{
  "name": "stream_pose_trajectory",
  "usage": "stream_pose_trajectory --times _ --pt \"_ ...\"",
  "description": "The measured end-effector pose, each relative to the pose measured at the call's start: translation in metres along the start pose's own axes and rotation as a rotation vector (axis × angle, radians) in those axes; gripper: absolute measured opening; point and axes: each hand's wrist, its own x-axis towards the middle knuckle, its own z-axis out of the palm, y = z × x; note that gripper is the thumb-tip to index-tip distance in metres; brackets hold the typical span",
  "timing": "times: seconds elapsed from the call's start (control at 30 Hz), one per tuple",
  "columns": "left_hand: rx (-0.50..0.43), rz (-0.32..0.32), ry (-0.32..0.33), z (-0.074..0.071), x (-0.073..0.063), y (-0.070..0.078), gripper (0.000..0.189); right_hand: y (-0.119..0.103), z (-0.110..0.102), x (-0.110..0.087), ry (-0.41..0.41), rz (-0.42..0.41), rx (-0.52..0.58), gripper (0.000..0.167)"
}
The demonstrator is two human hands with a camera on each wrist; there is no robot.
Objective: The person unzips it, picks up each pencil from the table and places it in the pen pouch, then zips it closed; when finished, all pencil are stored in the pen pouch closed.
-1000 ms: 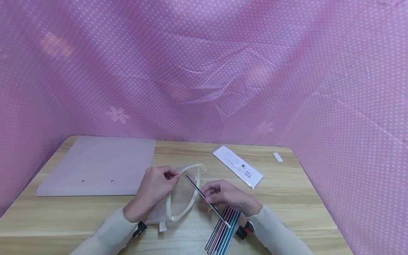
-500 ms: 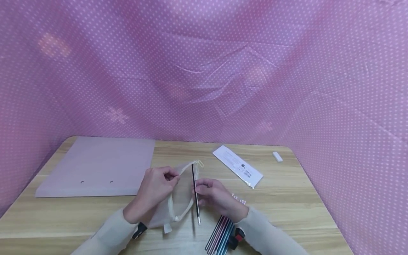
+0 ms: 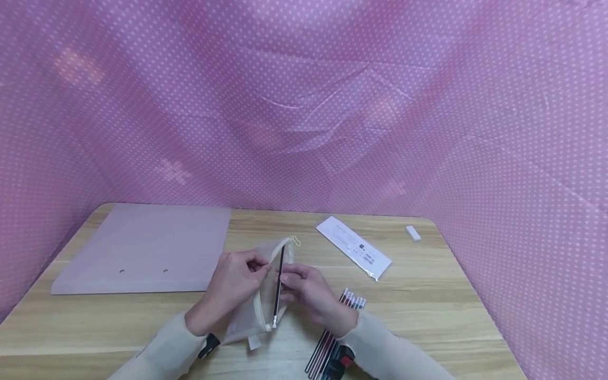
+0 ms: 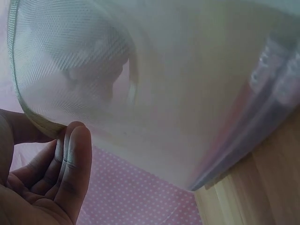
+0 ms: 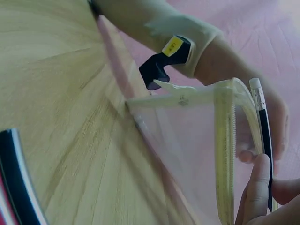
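L grip (image 3: pixel 239 277), thumb + fingertips pinched tight, has the rim of a translucent mesh zip pouch (image 3: pixel 247 316). R grip (image 3: pixel 309 293), fingers curled, thumb pressed in, has a black pencil (image 3: pixel 278 285), eraser end twd the person, lying along the pouch mouth between both grips; can't tell how much of it is inside. Blurry pencils w/ silvery ends (image 4: pixel 253 108) show thru the pouch wall, right of L grip in the L wrist view.

Around: row of dark & reddish pencils (image 3: pixel 320 353) under the R wrist, partly hidden by it & its black wrist mount (image 3: pixel 338 364). Pouch's cord loop (image 3: pixel 295 240) just beyond R grip; white tag (image 3: pixel 254 342) nearer the person, below L grip. Flat white printed packet (image 3: pixel 353 248) beyond R grip, to the right; small white block (image 3: pixel 413 233) farther right. Pale lilac folder w/ 2 holes (image 3: pixel 147 248) left of L grip, its near right part close behind that hand.

Surface: light wood-grain counter (image 3: pixel 427 316) under both grips. Pink dotted cloth (image 3: pixel 304 105) hangs behind & at both sides, w/ creases + pale flower shapes.
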Motion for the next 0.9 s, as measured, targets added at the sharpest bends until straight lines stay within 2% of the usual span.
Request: stream_pose_trajectory --times 0.23,0.53,0.73,0.9 --pt "-0.009 -0.03 -0.033 0.0003 -0.0002 0.0031 0.004 0.0086 0.001 0.0075 0.006 -0.046 -0.054 0.038" --pt "-0.059 -0.064 -0.066 -0.0006 -0.0012 0.0038 0.004 0.0052 -0.004 0.0097 -0.081 -0.007 -0.034 0.039" --pt "-0.089 -0.088 -0.091 0.0011 -0.0026 0.0064 0.004 0.0047 -0.0015 0.0101 -0.063 -0.001 -0.082 0.033" --pt "-0.085 -0.093 -0.092 0.0016 -0.0022 0.007 0.004 0.0066 0.0014 0.0096 -0.033 -0.013 -0.115 0.036"
